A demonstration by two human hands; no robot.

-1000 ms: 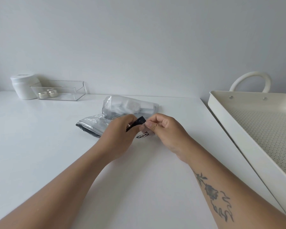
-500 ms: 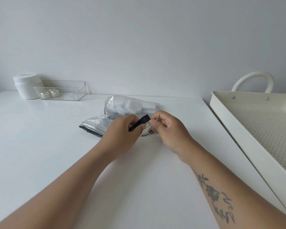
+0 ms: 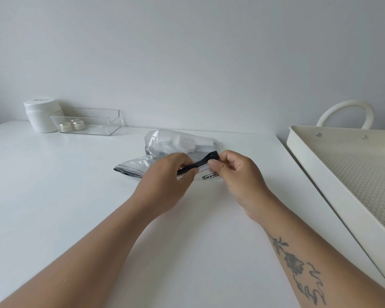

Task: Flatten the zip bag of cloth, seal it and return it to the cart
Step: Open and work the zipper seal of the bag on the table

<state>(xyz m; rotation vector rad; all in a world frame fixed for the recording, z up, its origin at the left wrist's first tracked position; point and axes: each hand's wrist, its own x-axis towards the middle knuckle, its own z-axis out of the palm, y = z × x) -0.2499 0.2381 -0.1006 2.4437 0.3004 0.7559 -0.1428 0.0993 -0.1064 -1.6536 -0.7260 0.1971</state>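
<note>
A clear zip bag (image 3: 178, 143) holding white cloth lies on the white table (image 3: 65, 185), bulging at its far end. Its black zip strip (image 3: 198, 164) runs along the near edge, lifted off the table. My left hand (image 3: 167, 181) pinches the strip at its left part. My right hand (image 3: 233, 174) pinches the strip's right end between thumb and forefinger. The bag's left corner (image 3: 129, 168) lies flat on the table. The cream cart tray (image 3: 320, 165) with a perforated floor stands to the right of the table.
A white jar (image 3: 41, 115) and a clear plastic box (image 3: 87, 121) with two small pots stand at the table's far left by the wall. The cart's looped handle (image 3: 347, 112) rises at its far end. The wall closes off the back.
My hands have drawn apart along the black zip strip, the right one sliding right toward the strip's end. More of the strip shows between them now.
</note>
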